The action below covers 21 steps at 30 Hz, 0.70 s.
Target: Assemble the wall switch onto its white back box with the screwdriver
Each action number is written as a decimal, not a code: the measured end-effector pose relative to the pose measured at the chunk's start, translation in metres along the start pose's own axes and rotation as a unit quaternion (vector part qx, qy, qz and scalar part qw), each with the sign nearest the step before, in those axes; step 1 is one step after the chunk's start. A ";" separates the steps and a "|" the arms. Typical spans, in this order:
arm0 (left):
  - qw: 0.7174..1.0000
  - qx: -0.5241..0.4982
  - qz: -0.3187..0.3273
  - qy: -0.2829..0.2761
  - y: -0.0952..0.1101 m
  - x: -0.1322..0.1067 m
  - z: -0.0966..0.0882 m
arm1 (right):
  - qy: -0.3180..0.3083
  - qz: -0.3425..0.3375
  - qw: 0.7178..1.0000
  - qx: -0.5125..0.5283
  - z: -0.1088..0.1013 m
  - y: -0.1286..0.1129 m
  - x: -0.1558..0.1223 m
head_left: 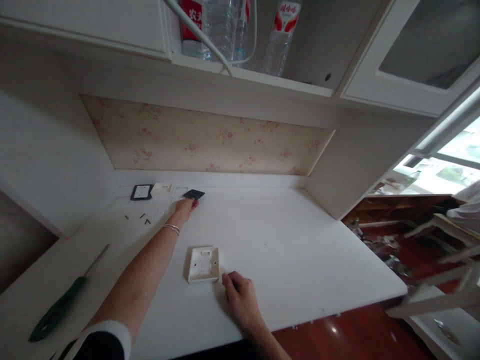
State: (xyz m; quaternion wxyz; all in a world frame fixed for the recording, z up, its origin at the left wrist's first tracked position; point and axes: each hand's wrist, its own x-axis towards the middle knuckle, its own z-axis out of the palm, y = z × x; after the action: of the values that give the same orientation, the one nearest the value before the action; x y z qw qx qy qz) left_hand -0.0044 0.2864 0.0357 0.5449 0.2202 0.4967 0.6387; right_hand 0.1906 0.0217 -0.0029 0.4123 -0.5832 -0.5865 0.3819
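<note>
My left hand (186, 205) reaches to the back of the white counter, its fingers closed on the near edge of a dark square plate (194, 194). A white square mounting box (204, 264) lies with its hollow side up nearer the front edge. Just right of the box, my right hand (239, 296) rests with its fingers curled together; whatever is inside them, if anything, is hidden. Left of the dark plate are a white panel with a black frame (142, 192) and a white plastic piece (162, 188).
Several small screws (142, 216) lie on the counter (285, 240) at the left. A green-handled screwdriver (65, 300) is at the front left. Overhead, a shelf holds plastic bottles (281, 37), and a white cable (202, 37) hangs over its edge. A wooden chair (442, 290) stands at the right.
</note>
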 end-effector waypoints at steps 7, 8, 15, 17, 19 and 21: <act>0.991 0.098 0.017 -0.092 0.012 -0.067 -0.053 | -0.034 0.002 0.999 0.029 -0.002 0.000 -0.003; 0.987 0.109 0.019 -0.114 0.013 -0.083 -0.061 | -0.037 0.001 0.999 0.036 -0.002 0.000 -0.003; 0.929 0.242 0.037 -0.278 0.012 -0.187 -0.105 | -0.028 0.040 0.984 0.174 0.000 -0.006 0.001; 0.913 0.269 0.028 -0.305 0.008 -0.205 -0.112 | -0.036 0.043 0.974 0.219 -0.001 -0.016 0.006; 0.899 0.290 0.023 -0.328 0.004 -0.217 -0.116 | -0.057 0.038 0.969 0.237 -0.003 -0.027 0.011; 0.887 0.306 0.022 -0.345 0.000 -0.224 -0.119 | -0.075 0.025 0.972 0.222 -0.005 -0.036 0.015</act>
State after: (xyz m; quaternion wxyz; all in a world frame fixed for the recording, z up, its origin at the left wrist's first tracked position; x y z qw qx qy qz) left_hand -0.0325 0.0345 0.0454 0.5734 0.5932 0.4434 0.3503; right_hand 0.1822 0.0356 0.0324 0.4766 -0.4615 -0.5016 0.5552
